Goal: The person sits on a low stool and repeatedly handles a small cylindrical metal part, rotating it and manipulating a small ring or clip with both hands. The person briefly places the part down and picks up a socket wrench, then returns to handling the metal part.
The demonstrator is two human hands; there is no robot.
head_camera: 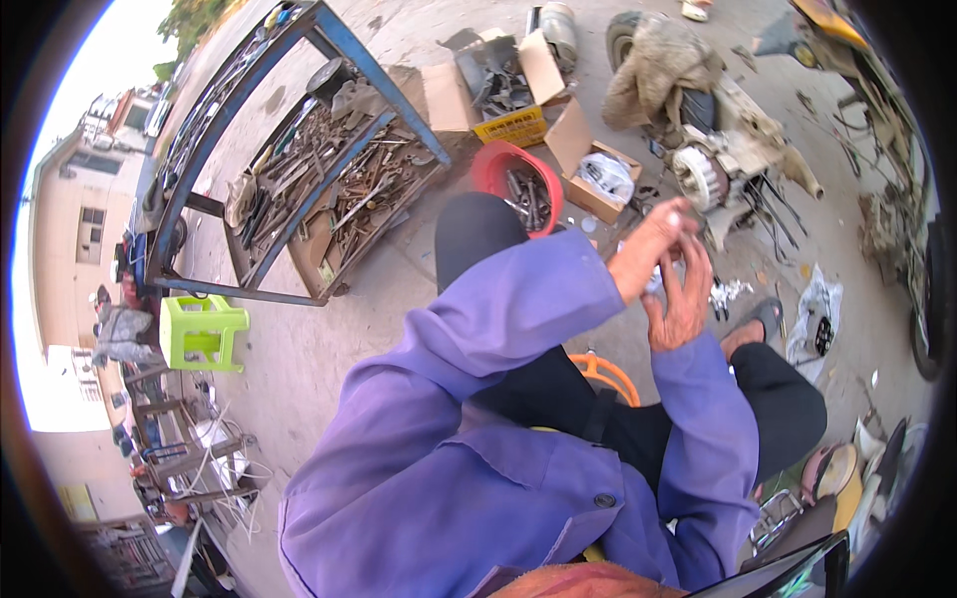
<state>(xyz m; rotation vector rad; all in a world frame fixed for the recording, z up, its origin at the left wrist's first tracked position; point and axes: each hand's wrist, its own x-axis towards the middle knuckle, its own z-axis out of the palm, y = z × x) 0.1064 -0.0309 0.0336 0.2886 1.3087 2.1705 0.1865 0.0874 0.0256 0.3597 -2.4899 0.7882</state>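
My left hand [652, 245] reaches across from the left, its fingers bent and meeting the fingertips of my right hand [682, 299]. Something small and pale shows between the hands, too hidden to name, and I cannot tell which hand holds it. Just beyond them an engine-like machine part with a pale finned drum [699, 179] lies on the ground. Right of my hands are small shiny metal pieces [729, 295]. A red plastic bucket [555, 179] of metal parts stands beyond my left knee, beside an open cardboard box [594, 200] holding a clear plastic bag.
A blue metal rack [299, 34] full of tools and rusty parts stands at the left, near a green plastic stool [202, 333]. An orange ring-shaped frame [607, 374] lies between my legs. A plastic bag [815, 318] with a dark part lies beyond my sandalled right foot.
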